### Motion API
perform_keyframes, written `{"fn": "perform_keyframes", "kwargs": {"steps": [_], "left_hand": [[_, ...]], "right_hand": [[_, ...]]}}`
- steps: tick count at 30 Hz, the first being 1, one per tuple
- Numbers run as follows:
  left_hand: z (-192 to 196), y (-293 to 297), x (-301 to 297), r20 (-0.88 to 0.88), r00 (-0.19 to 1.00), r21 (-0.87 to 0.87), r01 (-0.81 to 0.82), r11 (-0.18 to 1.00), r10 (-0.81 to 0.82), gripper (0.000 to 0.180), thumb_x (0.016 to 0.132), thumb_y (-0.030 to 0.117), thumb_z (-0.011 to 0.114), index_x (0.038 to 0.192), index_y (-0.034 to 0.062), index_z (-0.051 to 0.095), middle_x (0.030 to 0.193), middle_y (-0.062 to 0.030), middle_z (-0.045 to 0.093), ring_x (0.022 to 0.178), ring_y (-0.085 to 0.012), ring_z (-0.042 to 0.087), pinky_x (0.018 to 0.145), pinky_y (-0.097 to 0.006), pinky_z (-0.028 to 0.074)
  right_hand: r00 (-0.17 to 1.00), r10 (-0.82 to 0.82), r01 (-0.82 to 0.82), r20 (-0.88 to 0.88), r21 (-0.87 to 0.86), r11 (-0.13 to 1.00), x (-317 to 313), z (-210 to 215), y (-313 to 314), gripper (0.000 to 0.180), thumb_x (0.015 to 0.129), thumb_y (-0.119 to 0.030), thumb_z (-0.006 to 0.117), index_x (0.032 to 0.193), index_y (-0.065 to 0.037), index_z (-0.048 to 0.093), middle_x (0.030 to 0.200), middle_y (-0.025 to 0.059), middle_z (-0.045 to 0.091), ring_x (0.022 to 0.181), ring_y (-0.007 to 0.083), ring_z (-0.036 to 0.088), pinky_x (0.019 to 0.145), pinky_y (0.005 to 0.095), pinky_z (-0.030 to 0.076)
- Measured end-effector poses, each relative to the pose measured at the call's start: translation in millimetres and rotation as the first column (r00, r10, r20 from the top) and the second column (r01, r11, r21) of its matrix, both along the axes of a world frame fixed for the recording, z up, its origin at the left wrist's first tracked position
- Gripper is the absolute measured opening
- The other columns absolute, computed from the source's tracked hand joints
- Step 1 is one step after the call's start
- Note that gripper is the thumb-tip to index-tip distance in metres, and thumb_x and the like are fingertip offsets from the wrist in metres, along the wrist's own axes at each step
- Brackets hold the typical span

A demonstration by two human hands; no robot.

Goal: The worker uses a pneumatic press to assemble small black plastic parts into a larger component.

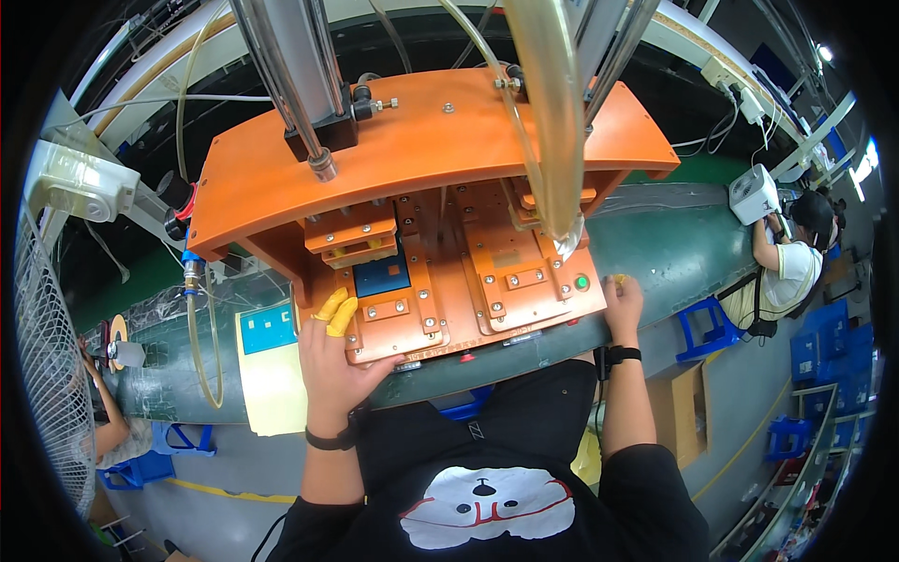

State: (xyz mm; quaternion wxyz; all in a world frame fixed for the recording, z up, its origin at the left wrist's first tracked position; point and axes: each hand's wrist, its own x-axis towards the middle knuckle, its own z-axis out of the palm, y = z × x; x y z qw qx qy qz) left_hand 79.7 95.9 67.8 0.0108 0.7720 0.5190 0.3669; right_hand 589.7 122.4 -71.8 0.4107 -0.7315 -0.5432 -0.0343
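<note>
Two yellow-capped fingers of my left hand (330, 361) press the orange fixture plate (412, 323), blue part (382, 275) just above; right hand (623, 302) rests right, near green button (582, 281)

A factory assembly line is indicated. An orange press fixture (421, 178) with pneumatic cylinders (290, 84) and clear hoses (552, 122) is mounted over a long green conveyor counter (674, 253). Blue stools (712, 328) and stacked blue crates (824, 347) are seen alongside, and further seated workers (787, 262) are stationed along the line.
</note>
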Motion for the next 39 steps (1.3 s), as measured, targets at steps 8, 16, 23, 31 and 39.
{"fn": "perform_keyframes", "kwargs": {"steps": [8,16,23,31,39], "left_hand": [[0.3,-0.4,1.0,0.006,1.0,-0.014,-0.003,1.0,0.003,0.089,0.059,0.039,0.096,0.132,0.004,0.061,0.138,-0.0168,0.062,0.12,-0.0383,0.059,0.104,-0.048,0.046],[0.7,-0.9,1.4,0.007,1.0,-0.018,-0.009,1.0,0.009,0.09,0.058,0.04,0.097,0.132,0.0036,0.061,0.138,-0.0166,0.062,0.121,-0.0392,0.058,0.104,-0.048,0.045],[1.4,1.9,1.8,-0.033,0.999,0.06,0.0,0.998,0.002,0.09,0.059,0.046,0.095,0.132,0.0046,0.062,0.135,-0.0143,0.062,0.114,-0.0373,0.059,0.099,-0.046,0.047],[0.4,1.3,1.1,-0.032,0.999,0.041,-0.001,0.999,0.002,0.09,0.059,0.045,0.095,0.132,0.0048,0.061,0.135,-0.0151,0.062,0.112,-0.0367,0.06,0.097,-0.045,0.047],[0.2,-0.5,1.4,0.07,0.998,-0.074,0.011,0.997,-0.006,0.091,0.058,0.035,0.098,0.135,0.0022,0.061,0.137,-0.0193,0.061,0.125,-0.041,0.057,0.108,-0.048,0.045]], "right_hand": [[1.0,-0.015,0.015,-0.002,-0.01,1.0,1.8,-1.4,-1.1,0.022,0.092,-0.015,0.07,0.079,0.001,0.064,0.075,0.0159,0.058,0.063,0.0336,0.056,0.059,0.045,0.044],[1.0,-0.005,0.005,0.008,-0.003,1.0,-1.1,2.6,-0.6,0.024,0.093,-0.015,0.07,0.078,0.001,0.063,0.074,0.016,0.057,0.062,0.0337,0.056,0.058,0.0443,0.043],[1.0,-0.005,0.005,-0.019,0.011,1.0,-0.5,0.8,-0.6,0.022,0.093,-0.015,0.07,0.079,0.001,0.064,0.074,0.0157,0.056,0.062,0.0329,0.056,0.058,0.0438,0.043],[1.0,0.0,0.0,-0.001,-0.002,1.0,-0.5,1.1,-1.2,0.023,0.094,-0.017,0.07,0.08,0.001,0.065,0.074,0.0159,0.057,0.063,0.0331,0.057,0.058,0.0444,0.043],[1.0,-0.003,0.003,-0.017,-0.009,1.0,8.5,-7.3,-1.3,0.024,0.095,-0.019,0.069,0.082,0.001,0.065,0.078,0.0147,0.059,0.066,0.0311,0.059,0.061,0.0424,0.046]]}}
